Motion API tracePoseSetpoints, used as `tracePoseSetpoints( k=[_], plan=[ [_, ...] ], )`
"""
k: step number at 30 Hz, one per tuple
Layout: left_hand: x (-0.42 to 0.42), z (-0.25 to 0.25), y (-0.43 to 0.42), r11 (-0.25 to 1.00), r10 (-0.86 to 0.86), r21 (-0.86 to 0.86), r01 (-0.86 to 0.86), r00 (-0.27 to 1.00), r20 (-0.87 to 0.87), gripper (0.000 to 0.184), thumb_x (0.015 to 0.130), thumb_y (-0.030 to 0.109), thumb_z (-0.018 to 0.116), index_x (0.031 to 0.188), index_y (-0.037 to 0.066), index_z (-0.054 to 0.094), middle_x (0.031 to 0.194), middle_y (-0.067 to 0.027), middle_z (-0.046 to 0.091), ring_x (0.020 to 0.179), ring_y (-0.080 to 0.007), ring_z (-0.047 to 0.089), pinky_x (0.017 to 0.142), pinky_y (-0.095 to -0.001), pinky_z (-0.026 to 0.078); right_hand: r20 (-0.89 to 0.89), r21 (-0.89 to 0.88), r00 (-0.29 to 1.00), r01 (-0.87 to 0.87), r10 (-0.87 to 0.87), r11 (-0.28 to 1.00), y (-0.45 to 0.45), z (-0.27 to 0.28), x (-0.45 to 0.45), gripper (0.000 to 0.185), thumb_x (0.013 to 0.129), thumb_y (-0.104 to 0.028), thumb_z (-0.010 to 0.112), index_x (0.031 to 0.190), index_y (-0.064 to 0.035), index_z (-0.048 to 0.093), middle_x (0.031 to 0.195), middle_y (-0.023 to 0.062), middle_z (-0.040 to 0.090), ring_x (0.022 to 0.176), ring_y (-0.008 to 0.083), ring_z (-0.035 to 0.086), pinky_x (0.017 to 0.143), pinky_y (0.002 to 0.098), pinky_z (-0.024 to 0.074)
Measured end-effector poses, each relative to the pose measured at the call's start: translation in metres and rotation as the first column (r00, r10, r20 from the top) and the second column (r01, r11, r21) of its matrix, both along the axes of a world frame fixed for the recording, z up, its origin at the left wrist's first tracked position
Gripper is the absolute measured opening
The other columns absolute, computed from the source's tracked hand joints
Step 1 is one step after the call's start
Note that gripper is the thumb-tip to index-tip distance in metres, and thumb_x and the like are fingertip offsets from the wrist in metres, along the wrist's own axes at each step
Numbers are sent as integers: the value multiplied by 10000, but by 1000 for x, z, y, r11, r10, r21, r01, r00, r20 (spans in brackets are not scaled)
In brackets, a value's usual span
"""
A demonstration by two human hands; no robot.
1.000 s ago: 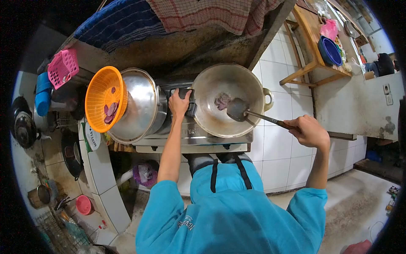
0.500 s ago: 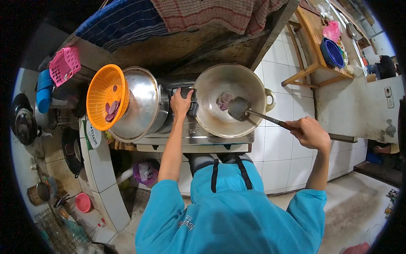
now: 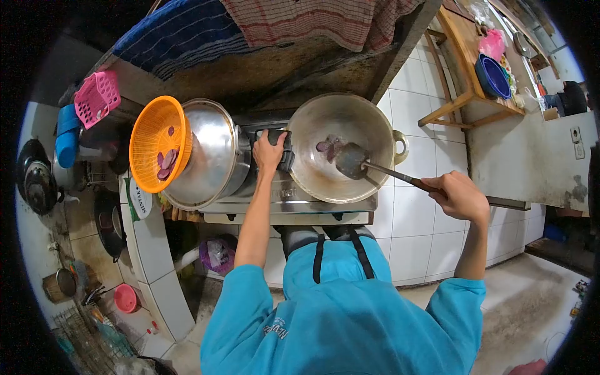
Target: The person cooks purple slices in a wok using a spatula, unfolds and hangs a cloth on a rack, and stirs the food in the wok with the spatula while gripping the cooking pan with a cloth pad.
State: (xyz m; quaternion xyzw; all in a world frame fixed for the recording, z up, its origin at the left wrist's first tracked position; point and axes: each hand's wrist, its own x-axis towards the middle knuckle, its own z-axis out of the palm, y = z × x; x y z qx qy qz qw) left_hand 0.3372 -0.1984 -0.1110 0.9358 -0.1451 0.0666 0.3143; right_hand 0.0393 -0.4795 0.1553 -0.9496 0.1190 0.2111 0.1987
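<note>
A large metal wok (image 3: 319,172) sits on the stove (image 3: 284,194), with several purple slices (image 3: 329,147) in its middle. My left hand (image 3: 269,151) grips a dark cloth (image 3: 285,154) at the wok's left rim. In my right hand (image 3: 458,195) is the handle of a metal spatula (image 3: 352,161), whose blade lies inside the wok, touching or close beside the slices. An orange basket (image 3: 145,144) with more purple slices (image 3: 167,163) rests on the lidded silver pot (image 3: 209,181) left of the wok.
Towels (image 3: 300,22) hang above the stove. A pink basket (image 3: 97,99) and blue cups (image 3: 67,135) hang at the left. A wooden table (image 3: 459,59) with a blue basin (image 3: 492,77) stands at the back right. A tiled ledge (image 3: 153,240) runs down the left side.
The purple slices in the wok have spread apart, and one now lies further left. Both hands keep their holds, with the spatula almost unmoved.
</note>
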Motion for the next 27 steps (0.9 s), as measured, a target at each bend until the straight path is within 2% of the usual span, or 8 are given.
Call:
tracePoseSetpoints(
  k=[4,7,10,16,19,22,25,27],
  plan=[
    [3,-10,0,1000,10,-20,-10,1000,26,660,742,533,700,1086,-27,633,877,-298,642,871,-459,617,771,-490,489,16,-28,999,-30,30,999,0,-9,1,333,752,-13,639,1083,-35,672,815,202,655,734,369,614,665,427,471],
    [2,-3,0,1000,1,-2,-2,999,-48,668,741,547,693,1091,-19,634,889,-297,643,876,-460,615,773,-496,489,46,20,998,33,-34,999,-3,-7,-3,334,751,-10,640,1083,-31,669,807,207,650,726,371,612,658,430,473],
    [2,-5,0,1000,11,0,-11,999,-36,676,739,556,689,1093,-17,634,897,-298,642,882,-459,615,774,-497,490,53,-35,998,-38,40,999,-6,-13,-6,261,757,-52,629,1006,-62,706,726,197,640,680,370,610,638,455,471],
    [-1,7,-1,1000,0,18,1,997,-78,641,747,532,696,1082,-11,637,898,-292,644,880,-458,616,776,-492,490,53,-19,999,-12,13,1000,-8,-7,-10,314,759,-13,634,1072,-14,668,787,205,649,713,372,611,651,426,477],
    [0,1,-2,1000,5,-18,-6,1000,-22,614,752,515,700,1062,-11,640,888,-292,644,875,-457,617,768,-492,490,171,-40,985,-16,23,999,-9,-24,-14,266,762,-52,632,1019,-67,703,749,183,652,708,362,612,651,447,469],
    [-2,6,-1,1000,-4,-18,3,999,-38,605,753,510,700,1048,-14,640,880,-295,643,872,-456,618,764,-491,491,122,33,991,56,-60,998,-3,-9,-7,268,765,-56,634,1024,-67,701,736,185,647,704,359,606,642,446,463],
    [-3,11,-2,1000,-1,1,1,993,-118,678,758,508,707,1107,-67,616,976,-303,640,945,-435,622,840,-455,485,37,-29,999,-23,24,999,-6,-4,-6,322,752,-10,644,1072,-33,674,760,208,640,684,375,601,627,431,460],
    [-4,13,-4,1000,2,2,-2,993,-117,671,757,504,709,1102,-65,618,970,-300,642,939,-436,622,837,-455,485,88,-46,996,-5,9,999,-7,-13,-10,321,753,-11,645,1071,-35,675,768,206,641,683,367,607,630,429,462]
  ],
)
